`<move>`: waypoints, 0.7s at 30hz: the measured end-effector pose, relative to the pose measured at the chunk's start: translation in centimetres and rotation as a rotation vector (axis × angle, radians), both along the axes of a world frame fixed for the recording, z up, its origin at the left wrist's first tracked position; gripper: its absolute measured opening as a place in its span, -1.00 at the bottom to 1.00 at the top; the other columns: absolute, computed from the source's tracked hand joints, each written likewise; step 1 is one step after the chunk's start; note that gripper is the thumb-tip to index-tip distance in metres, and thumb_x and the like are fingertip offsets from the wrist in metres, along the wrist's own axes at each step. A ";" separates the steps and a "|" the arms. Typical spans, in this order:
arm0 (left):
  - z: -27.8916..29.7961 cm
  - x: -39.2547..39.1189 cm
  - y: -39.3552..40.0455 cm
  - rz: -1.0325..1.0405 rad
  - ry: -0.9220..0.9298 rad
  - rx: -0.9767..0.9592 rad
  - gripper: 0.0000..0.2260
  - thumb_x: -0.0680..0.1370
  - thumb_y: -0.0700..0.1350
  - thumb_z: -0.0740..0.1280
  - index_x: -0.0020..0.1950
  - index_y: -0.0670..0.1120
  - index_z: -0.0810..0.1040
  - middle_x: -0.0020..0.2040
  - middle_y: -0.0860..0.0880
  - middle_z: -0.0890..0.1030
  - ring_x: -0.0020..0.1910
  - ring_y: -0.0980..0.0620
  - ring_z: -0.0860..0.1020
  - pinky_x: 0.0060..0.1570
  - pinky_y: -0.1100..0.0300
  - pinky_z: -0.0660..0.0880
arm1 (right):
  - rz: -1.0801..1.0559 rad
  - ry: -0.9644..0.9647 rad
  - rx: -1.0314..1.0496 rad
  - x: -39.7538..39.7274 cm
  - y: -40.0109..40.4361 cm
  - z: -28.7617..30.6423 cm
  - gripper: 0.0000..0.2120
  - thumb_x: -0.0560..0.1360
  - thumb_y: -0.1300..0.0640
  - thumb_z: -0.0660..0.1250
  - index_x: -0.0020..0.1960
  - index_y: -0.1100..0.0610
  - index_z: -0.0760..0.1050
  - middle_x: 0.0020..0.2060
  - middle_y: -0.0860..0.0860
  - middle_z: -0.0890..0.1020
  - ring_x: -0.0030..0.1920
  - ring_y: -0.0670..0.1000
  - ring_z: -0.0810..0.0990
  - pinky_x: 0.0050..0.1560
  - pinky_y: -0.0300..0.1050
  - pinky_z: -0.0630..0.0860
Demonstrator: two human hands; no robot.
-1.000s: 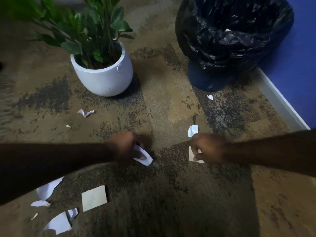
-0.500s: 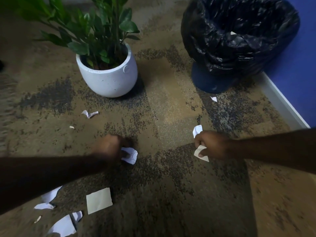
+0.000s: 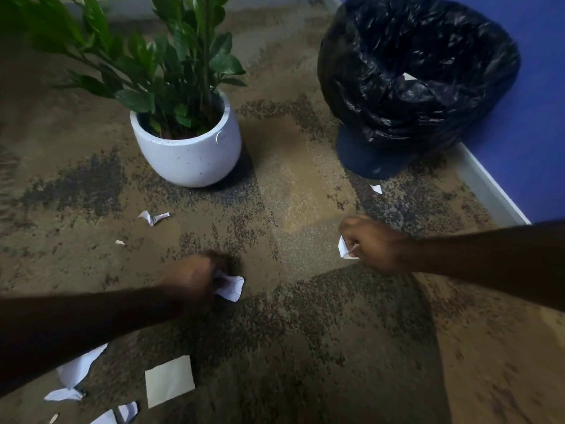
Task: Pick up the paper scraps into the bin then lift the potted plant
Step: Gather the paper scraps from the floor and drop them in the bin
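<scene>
My left hand [image 3: 195,278] is closed around a crumpled white paper scrap [image 3: 232,287] just above the carpet. My right hand [image 3: 371,244] is a fist holding another white scrap [image 3: 344,247], lifted off the floor. A green potted plant in a white pot [image 3: 189,151] stands at the back left. The bin lined with a black bag [image 3: 415,78] stands at the back right, with a bit of paper inside. Loose scraps lie on the carpet: a twisted one [image 3: 153,217], a small one near the bin [image 3: 376,188], a square one [image 3: 169,381] and several torn pieces at the lower left [image 3: 79,367].
A blue wall with a white skirting board [image 3: 489,191] runs along the right side behind the bin. The floor is a brown speckled carpet [image 3: 293,185].
Both hands closed on scraps and lifted them. The right hand rose toward the bin; the scrap that lay beside it is gone from the floor. The view moved closer.
</scene>
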State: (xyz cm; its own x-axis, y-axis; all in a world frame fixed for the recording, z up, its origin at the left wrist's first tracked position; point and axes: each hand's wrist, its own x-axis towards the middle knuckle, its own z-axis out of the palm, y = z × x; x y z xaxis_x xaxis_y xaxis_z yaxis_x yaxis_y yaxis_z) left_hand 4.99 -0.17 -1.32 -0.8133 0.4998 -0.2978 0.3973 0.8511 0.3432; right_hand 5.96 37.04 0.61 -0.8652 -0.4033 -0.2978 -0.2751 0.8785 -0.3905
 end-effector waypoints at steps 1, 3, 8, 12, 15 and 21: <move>-0.4 -0.2 0.1 -0.012 0.013 0.047 -0.88 0.39 -0.05 0.38 -0.13 -0.05 0.61 -0.21 0.04 0.59 -0.27 0.05 0.55 -0.23 0.24 0.40 | -0.008 -0.024 -0.015 -0.3 -0.1 -0.1 -0.77 0.34 0.34 0.42 -0.27 0.07 0.43 -0.09 0.08 0.56 -0.04 0.12 0.53 -0.07 -0.04 0.44; 0.0 -0.8 0.8 -0.001 0.000 0.070 -0.88 0.35 -0.03 0.40 -0.20 -0.05 0.59 -0.30 0.11 0.54 -0.36 0.16 0.50 -0.31 0.28 0.39 | -0.085 -0.052 -0.042 -0.5 0.1 -0.4 -0.84 0.36 0.33 0.42 -0.23 0.13 0.49 -0.16 0.05 0.54 -0.09 0.09 0.54 -0.13 -0.08 0.42; 1.2 -2.3 2.8 0.084 0.005 0.150 -0.92 0.41 0.01 0.49 -0.17 0.08 0.61 -0.31 0.20 0.46 -0.33 0.23 0.49 -0.33 0.29 0.30 | -0.568 -0.022 -0.369 -1.4 1.7 0.3 -0.69 0.34 0.43 0.47 0.00 0.20 0.48 -0.26 0.10 0.60 -0.26 0.10 0.55 -0.37 -0.34 0.44; 2.2 -3.9 4.7 0.135 -0.030 0.116 -0.82 0.51 0.04 0.40 0.04 -0.01 0.64 -0.05 0.03 0.61 -0.17 0.13 0.52 -0.18 0.24 0.37 | -0.982 -0.012 -0.629 -4.1 4.2 0.3 -0.51 0.36 0.47 0.45 0.25 0.34 0.45 0.07 0.21 0.60 -0.11 0.09 0.57 -0.35 -0.36 0.52; 2.6 -5.0 5.8 0.164 -0.038 0.130 -0.81 0.51 0.11 0.38 0.01 0.03 0.61 -0.10 0.11 0.57 -0.25 0.28 0.47 -0.32 0.46 0.28 | -1.108 -0.090 -0.607 -5.6 5.7 -0.2 -0.50 0.41 0.39 0.44 0.32 0.25 0.43 0.07 0.20 0.63 -0.25 0.02 0.59 -0.50 -0.36 0.48; 2.6 -6.4 8.1 0.277 -0.026 0.205 -0.78 0.49 0.11 0.41 0.02 0.00 0.62 -0.09 0.01 0.61 -0.15 0.04 0.55 -0.18 0.17 0.39 | -0.874 -0.021 -0.067 -7.2 5.9 -0.4 -0.67 0.47 0.16 0.42 0.21 0.23 0.58 0.13 0.16 0.65 0.02 0.10 0.63 -0.07 -0.22 0.59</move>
